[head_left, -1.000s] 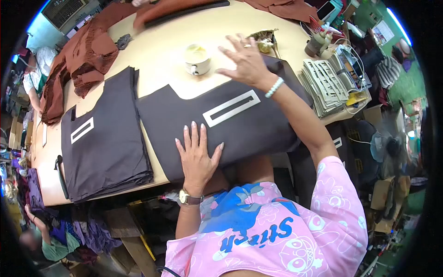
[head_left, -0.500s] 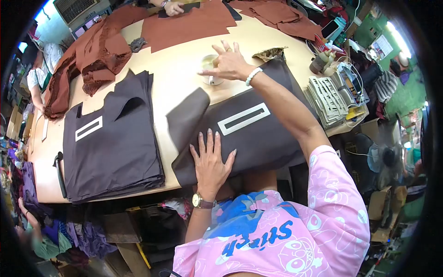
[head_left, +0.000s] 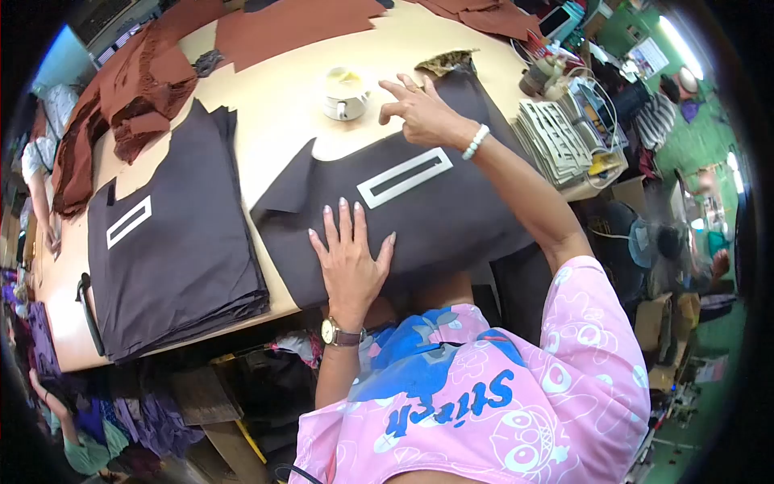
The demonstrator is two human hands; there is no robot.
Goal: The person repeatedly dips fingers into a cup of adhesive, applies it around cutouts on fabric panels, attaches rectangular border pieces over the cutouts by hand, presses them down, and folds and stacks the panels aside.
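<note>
My left hand lies flat on a dark brown fabric piece, fingers spread, just below a white rectangular frame resting on the cloth. Raised above the far edge of this fabric is my right hand, fingers apart, with nothing visible in it. A white mug with pale yellowish contents stands to the left of that hand. The fabric's left corner is partly turned up. Further left, a stack of dark cut fabric carries a second white frame.
Reddish-brown cloth covers the table's far side, with a crumpled heap at far left. A pile of cut cards stands at the right edge. Scissors-like black handles lie at the left edge. Another person's arm reaches in from the left.
My right hand has drawn back from over the mug, rightward and toward me. The fabric's turned-up left corner has dropped lower. My left hand stays on the cloth; the camera view has shifted.
</note>
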